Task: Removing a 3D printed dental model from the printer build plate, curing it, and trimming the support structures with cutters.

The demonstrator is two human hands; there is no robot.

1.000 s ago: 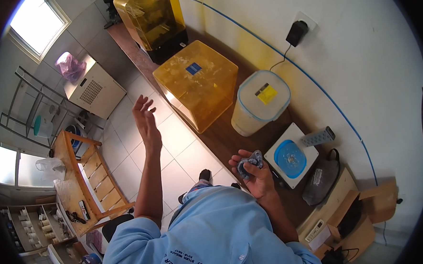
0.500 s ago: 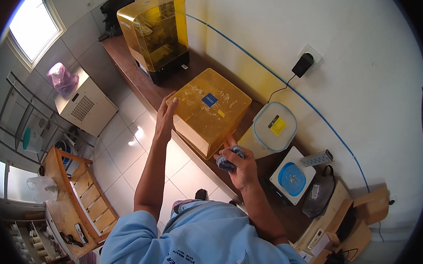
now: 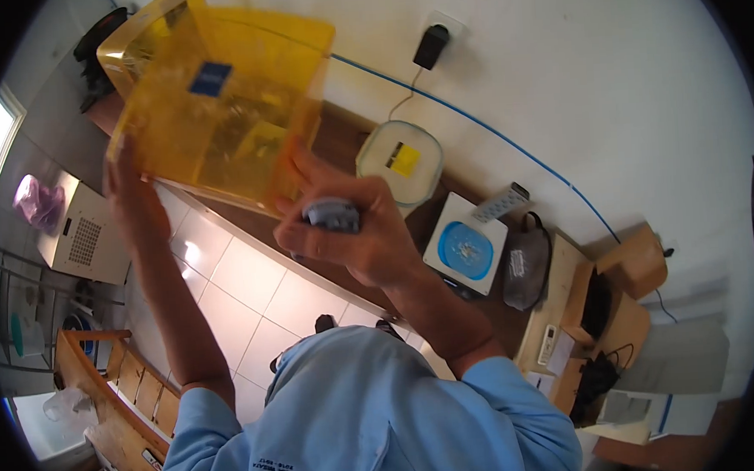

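Observation:
A see-through amber plastic cover, box-shaped with a blue label, is lifted above the worktop between my hands and slightly blurred by motion. My left hand holds its near left side, fingers along the wall. At the near right edge my right hand grips the cover with fingertips that are partly hidden. A crumpled grey-blue cloth is also tucked in that right hand. Behind the raised cover stands another amber-hooded machine, mostly hidden.
On the brown worktop are a lidded clear container, a white scale with a blue dish, a power strip and a grey pouch. A blue cable runs along the wall. Open cardboard box at right.
The cover has risen off the worktop and moved left and away, tilted, carried by both hands. The cloth stays in my right hand. My view has shifted to the right.

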